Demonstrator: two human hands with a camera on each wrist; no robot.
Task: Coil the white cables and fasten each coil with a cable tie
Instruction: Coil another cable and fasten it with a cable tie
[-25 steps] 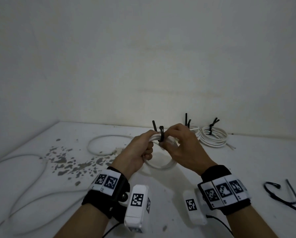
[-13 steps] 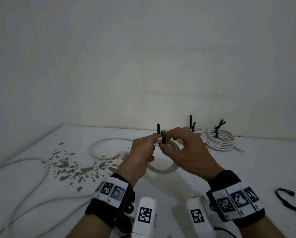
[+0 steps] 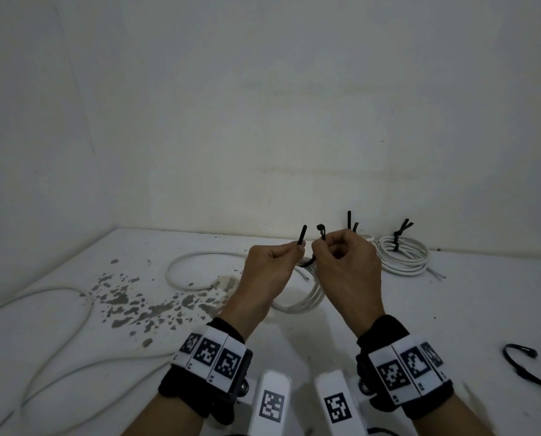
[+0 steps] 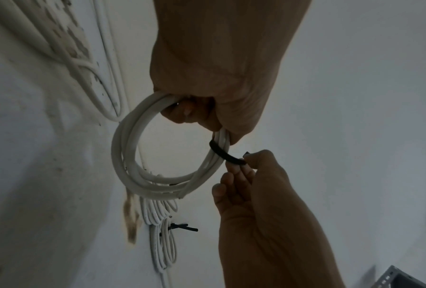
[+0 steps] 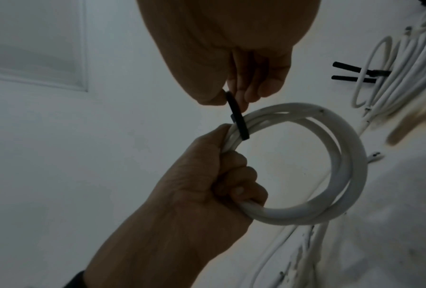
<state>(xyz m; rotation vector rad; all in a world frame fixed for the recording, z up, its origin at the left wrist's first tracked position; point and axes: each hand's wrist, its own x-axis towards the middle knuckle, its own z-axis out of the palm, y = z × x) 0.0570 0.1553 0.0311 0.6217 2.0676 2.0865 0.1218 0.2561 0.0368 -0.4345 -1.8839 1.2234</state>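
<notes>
Head view shows both hands raised at the centre of the frame above a white table [image 3: 451, 309]. The left hand [image 3: 270, 272] is closed in a fist around the white cable coil [image 3: 307, 302], whose loops hang below and between the two wrists; its thumb and forefinger also pinch one end of a black cable tie [image 3: 302, 236], which sticks up above the knuckles. The right hand [image 3: 346, 265] has its fingers curled, pinching the other end of the tie, which pokes up just beside the left hand's end.

From the left wrist camera, the coil [image 4: 132, 161] sits in the middle of the frame with the left hand [image 4: 221, 68] gripping its top, and the tie [image 4: 225, 155] runs as a dark band across the strands to the right hand's fingertips [image 4: 238, 171]. In the right wrist view the same band [image 5: 237, 118] crosses the coil [image 5: 342, 171] just above the left hand [image 5: 207, 175]; whether it is fully wrapped round the bundle is hard to tell here.

At the upper right of the head view, against the wall, lie two finished coils [image 3: 403, 254], each apparently bound with a black tie whose ends stand up. A loose white cable [image 3: 74, 309] snakes across the left of the frame, past a patch of dark flecks [image 3: 143, 300] on the table. Spare black ties [image 3: 527, 363] lie at the right edge.
</notes>
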